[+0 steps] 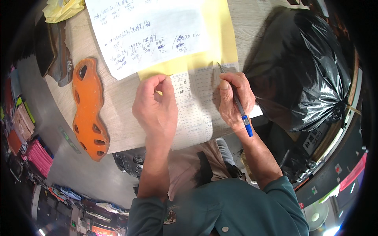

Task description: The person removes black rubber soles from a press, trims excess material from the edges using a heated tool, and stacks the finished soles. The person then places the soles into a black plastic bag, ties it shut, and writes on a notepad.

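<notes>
My right hand (238, 96) is closed round a pen (241, 108) with a blue end. The pen's tip points away from me, at the upper right of a printed form sheet (193, 122) of small ruled boxes, some filled in by hand. My left hand (156, 106) is in a pinch, thumb and forefinger meeting at the sheet's upper left edge; whether paper is between them is hidden. Beyond both hands lie a yellow sheet (222, 35) and, over it, a white paper (149, 35) with handwritten notes.
An orange board with several cut-out holes (91, 110) lies at the left of the wooden table (126, 118). Behind it are a dark brown object (55, 51) and a yellow plastic bag (63, 8). A full black plastic bag (303, 70) bulges at the right.
</notes>
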`<state>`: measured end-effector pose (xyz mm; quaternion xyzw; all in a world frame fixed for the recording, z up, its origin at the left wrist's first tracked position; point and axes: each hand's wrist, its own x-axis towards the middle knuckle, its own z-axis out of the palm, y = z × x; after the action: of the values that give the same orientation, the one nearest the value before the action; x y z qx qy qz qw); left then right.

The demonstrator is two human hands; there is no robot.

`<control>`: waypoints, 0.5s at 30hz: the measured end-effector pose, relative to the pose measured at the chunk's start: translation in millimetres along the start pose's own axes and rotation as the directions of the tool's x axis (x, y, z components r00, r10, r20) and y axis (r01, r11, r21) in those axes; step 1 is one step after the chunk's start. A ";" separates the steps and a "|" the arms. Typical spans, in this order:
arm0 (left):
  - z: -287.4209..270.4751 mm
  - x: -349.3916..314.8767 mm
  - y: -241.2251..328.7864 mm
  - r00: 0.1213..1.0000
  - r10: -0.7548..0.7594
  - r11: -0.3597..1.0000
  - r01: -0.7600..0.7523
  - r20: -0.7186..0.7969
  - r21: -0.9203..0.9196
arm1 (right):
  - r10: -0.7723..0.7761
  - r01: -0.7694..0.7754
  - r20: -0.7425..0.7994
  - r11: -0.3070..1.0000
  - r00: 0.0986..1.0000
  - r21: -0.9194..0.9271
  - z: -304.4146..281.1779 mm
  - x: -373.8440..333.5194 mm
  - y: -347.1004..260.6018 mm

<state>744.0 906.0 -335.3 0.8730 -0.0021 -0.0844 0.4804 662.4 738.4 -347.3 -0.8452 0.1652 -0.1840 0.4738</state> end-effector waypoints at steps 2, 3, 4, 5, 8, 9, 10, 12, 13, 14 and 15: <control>-0.1 0.6 -2.5 0.999 0.035 0.999 -0.034 0.010 -0.016 | 0.042 -0.040 -0.022 0.996 0.999 0.078 1.2 -0.8 -0.1; -1.6 -0.5 -3.0 0.999 0.027 0.998 -0.025 0.027 -0.066 | 0.005 -0.005 -0.026 1.000 1.000 0.007 1.3 -0.8 0.3; 0.6 1.3 -4.0 0.999 0.026 0.996 -0.025 0.019 -0.087 | -0.033 0.033 -0.018 0.999 0.999 -0.014 -0.6 0.5 1.3; 0.5 0.5 -3.5 0.999 -0.051 0.996 0.052 0.014 -0.070 | -0.083 0.081 -0.036 0.996 0.996 -0.039 -2.1 1.5 1.7; 2.3 0.4 0.1 0.994 -0.107 0.989 0.108 0.016 -0.106 | -0.124 0.124 -0.038 0.992 0.992 0.007 -5.3 6.0 0.0; 2.0 1.1 0.9 0.995 -0.097 0.993 0.098 0.022 -0.071 | -0.132 0.133 -0.055 0.991 0.990 0.013 -7.5 6.8 -0.5; 2.7 0.7 1.7 0.992 -0.119 0.991 0.120 0.030 -0.059 | -0.131 0.132 -0.030 0.991 0.991 0.024 -6.8 7.3 -0.9; 2.1 3.6 0.8 0.998 -0.062 0.998 0.063 0.022 -0.025 | -0.114 0.114 -0.035 0.993 0.993 -0.019 -6.1 7.9 0.3; 3.1 5.1 -0.3 1.000 0.022 1.000 -0.022 0.003 -0.002 | -0.120 0.119 -0.046 0.993 0.992 -0.012 -3.5 7.8 0.9; 2.6 7.2 -1.7 0.999 0.048 0.999 -0.048 -0.010 0.003 | -0.104 0.104 -0.033 0.994 0.994 -0.019 -2.5 6.6 1.6; 1.1 6.3 -1.6 0.998 0.063 0.998 -0.063 0.000 -0.004 | -0.079 0.079 -0.034 0.997 0.996 0.011 -0.7 5.6 2.2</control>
<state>749.9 905.4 -338.1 0.8715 -0.0292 -0.0692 0.4847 666.7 734.2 -348.0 -0.8450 0.1384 -0.2176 0.4684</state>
